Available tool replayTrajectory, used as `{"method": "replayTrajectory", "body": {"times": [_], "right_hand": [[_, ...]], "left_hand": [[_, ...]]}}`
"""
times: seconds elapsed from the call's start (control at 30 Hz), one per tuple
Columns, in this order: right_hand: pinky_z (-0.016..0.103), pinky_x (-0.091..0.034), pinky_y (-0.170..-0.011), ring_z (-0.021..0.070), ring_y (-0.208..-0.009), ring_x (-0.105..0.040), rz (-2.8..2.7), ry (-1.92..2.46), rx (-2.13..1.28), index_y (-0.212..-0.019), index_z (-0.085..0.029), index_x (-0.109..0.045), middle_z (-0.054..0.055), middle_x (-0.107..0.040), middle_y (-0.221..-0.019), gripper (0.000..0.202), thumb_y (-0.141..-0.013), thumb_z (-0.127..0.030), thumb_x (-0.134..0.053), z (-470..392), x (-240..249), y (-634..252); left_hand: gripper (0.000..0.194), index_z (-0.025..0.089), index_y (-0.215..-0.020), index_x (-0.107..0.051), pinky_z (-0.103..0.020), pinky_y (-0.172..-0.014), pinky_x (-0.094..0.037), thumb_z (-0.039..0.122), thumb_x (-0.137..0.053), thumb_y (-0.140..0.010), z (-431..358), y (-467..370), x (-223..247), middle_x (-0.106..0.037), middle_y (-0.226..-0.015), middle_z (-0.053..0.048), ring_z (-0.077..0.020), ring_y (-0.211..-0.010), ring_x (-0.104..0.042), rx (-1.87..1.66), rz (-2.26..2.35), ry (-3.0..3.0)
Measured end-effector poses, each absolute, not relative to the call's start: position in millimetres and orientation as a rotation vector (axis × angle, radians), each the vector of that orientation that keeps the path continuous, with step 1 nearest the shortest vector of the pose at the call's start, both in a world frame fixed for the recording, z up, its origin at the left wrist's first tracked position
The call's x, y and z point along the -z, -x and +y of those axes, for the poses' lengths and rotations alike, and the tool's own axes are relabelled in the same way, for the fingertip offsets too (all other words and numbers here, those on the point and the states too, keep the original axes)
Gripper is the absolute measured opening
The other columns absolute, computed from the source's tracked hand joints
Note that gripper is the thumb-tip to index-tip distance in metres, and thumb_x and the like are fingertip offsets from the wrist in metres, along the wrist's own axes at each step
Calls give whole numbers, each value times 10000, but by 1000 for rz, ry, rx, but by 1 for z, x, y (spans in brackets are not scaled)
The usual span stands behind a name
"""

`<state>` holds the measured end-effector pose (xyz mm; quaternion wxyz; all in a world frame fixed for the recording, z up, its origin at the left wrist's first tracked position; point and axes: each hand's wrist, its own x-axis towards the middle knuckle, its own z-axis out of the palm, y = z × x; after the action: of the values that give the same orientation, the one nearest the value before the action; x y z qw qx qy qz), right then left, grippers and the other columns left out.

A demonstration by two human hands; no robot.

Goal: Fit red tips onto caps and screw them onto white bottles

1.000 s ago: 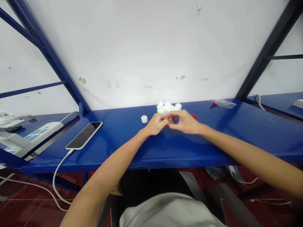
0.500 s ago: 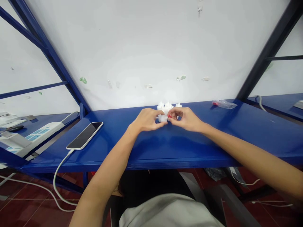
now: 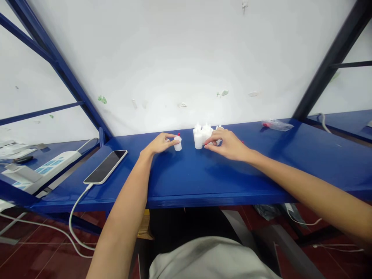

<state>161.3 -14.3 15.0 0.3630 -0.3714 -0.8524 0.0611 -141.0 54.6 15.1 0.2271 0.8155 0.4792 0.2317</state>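
My left hand [image 3: 162, 143] holds a small white bottle [image 3: 178, 145] with a red cap between thumb and fingers, upright near the back of the blue table. To the right of it stands a group of several white bottles [image 3: 198, 140] with pointed white tops. My right hand [image 3: 225, 144] is beside that group and partly covers it. Its thumb and index finger are pinched together, with a bit of red at the tips, too small to make out. Another speck of red shows just behind the right hand.
A phone [image 3: 105, 166] on a white cable lies at the left of the blue table [image 3: 186, 182]. Toward the back right lies a clear plastic bag [image 3: 278, 125] with something red inside. A power strip [image 3: 55, 164] is on the far left. Blue frame posts stand at both sides.
The left hand has moved left, away from the right hand, carrying a bottle that now shows a red cap upright. The right hand has stayed near the bottle group, which is less covered.
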Motion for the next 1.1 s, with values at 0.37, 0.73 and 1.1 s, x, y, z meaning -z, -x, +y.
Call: {"method": "replayTrajectory", "body": {"times": [0.37, 0.73, 1.1], "right_hand": [[286, -431, -618, 142, -612, -556, -2132, 939, -373, -873, -174, -746, 29, -659, -666, 259, -870, -401, -621, -16, -10, -159], [274, -433, -625, 135, -631, -570, -2268, 904, -357, -917, -168, -750, 33, -687, -718, 215, -881, -328, -611, -16, -7, -159], [251, -445, -591, 120, -594, -573, -2342, 864, -392, -920, -155, -738, 24, -676, -695, 187, -874, -287, -613, -15, -6, -159]], "left_hand": [[630, 189, -1226, -715, -230, -539, -290, 656, -581, -824, 57, 151, -15, -557, -617, 18, -101, -533, -350, -570, 1322, -2242], [640, 170, -1253, -697, -236, -538, -254, 576, -712, -759, 61, 157, -13, -432, -586, 40, -94, -555, -334, -592, 1244, -2144], [610, 138, -1071, -775, -268, -531, -181, 548, -825, -622, 66, 149, 0, -335, -549, 68, -74, -531, -225, -905, 1323, -2109]]}}
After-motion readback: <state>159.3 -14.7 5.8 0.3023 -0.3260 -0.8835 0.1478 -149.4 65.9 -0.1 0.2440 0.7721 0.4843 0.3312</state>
